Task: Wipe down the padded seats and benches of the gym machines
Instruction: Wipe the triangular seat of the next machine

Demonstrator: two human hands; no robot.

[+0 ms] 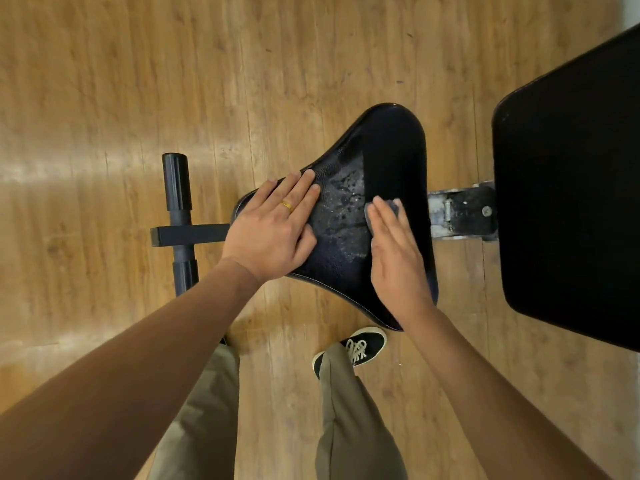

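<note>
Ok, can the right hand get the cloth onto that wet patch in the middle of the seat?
Probably yes. The right hand presses the cloth flat just beside the wet patch, which lies bare on the seat; the left hand rests at its far edge.

Probably a gym: padded bench seat on wood-look floor.
</note>
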